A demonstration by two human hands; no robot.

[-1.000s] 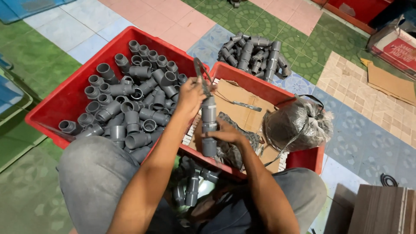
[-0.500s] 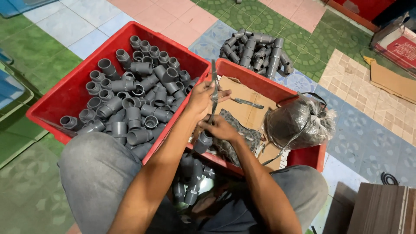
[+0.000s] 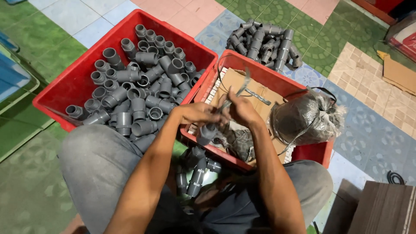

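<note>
Grey pipe fitting (image 3: 207, 133) clamped in left hand (image 3: 196, 115), right hand (image 3: 242, 109) pinching thin strip (image 3: 236, 92) (mid-wrap, seemingly); needs snug winding next

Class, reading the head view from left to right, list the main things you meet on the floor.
Red crate of grey pipe fittings → red crate lined with cardboard → dark bundle in a plastic bag → dark wooden board.
</note>
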